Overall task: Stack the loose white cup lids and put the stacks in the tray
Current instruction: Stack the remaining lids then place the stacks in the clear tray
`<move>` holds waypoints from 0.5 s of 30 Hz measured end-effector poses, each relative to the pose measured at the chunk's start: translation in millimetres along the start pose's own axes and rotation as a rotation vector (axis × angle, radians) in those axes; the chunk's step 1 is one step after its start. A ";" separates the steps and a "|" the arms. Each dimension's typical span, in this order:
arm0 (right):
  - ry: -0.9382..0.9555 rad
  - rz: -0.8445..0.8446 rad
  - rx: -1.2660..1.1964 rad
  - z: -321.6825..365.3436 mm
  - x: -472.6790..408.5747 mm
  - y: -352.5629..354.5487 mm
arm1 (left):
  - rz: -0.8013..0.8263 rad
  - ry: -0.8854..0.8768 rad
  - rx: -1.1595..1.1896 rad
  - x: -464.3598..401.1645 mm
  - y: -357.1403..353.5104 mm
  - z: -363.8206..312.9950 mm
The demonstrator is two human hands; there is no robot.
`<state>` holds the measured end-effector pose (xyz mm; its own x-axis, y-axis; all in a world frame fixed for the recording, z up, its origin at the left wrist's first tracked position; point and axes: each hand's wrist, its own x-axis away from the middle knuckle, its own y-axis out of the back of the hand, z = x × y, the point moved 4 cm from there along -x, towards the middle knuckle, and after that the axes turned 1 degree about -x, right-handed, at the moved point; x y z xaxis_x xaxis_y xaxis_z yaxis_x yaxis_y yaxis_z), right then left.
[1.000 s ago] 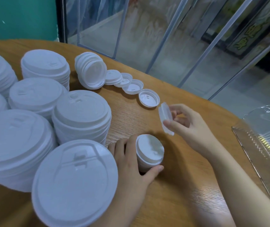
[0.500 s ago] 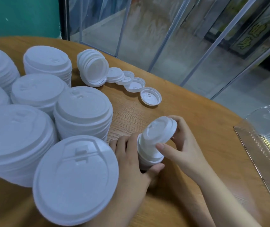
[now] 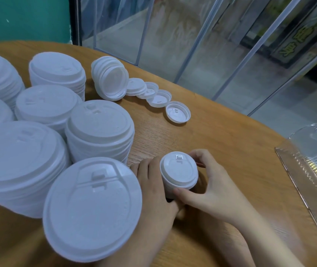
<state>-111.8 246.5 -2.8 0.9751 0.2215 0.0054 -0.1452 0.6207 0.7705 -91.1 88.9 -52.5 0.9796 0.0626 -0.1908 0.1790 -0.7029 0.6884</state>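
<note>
A small stack of white cup lids (image 3: 178, 173) stands on the wooden table (image 3: 230, 151) near its middle. My left hand (image 3: 153, 189) grips the stack from its left side, thumb under the front. My right hand (image 3: 209, 185) holds it from the right, fingers curled round the top lid. Loose small lids (image 3: 178, 112) lie in a row behind, leading to a tipped-over stack (image 3: 110, 79). The clear plastic tray (image 3: 315, 170) sits at the right edge.
Several tall stacks of larger white lids (image 3: 98, 130) crowd the left half of the table, one (image 3: 92, 207) very near the camera. Glass panels and a metal frame (image 3: 144, 29) stand behind the table's far edge.
My right hand brought a loose lid from the row down onto the small stack and now holds the stack together with the left hand.
</note>
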 end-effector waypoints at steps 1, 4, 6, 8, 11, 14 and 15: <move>0.000 0.012 0.009 -0.7 -0.4 -0.5 | 0.000 0.003 -0.001 -0.2 -0.1 0.4; 0.003 0.034 0.017 -2.9 -0.5 1.6 | -0.017 0.002 0.001 0.6 1.4 0.2; 0.005 0.021 0.018 -1.7 -0.9 5.4 | -0.018 -0.004 0.002 0.5 2.4 -0.8; 0.024 0.003 0.029 1.2 -2.7 8.7 | -0.027 -0.009 0.007 -0.1 2.1 -0.8; 0.048 0.023 0.060 2.9 -5.3 10.3 | -0.046 -0.015 0.010 -0.2 1.1 0.1; 0.035 0.039 0.026 -0.8 -5.2 11.5 | -0.053 -0.017 0.024 -0.1 2.7 -0.8; 0.029 0.042 0.016 -2.4 -4.8 11.1 | -0.054 -0.019 0.026 0.0 3.2 -1.3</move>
<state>-118.5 254.1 4.2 0.9629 0.2692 0.0197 -0.1832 0.5981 0.7802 -90.4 87.6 -49.4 0.9666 0.0874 -0.2409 0.2289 -0.7174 0.6580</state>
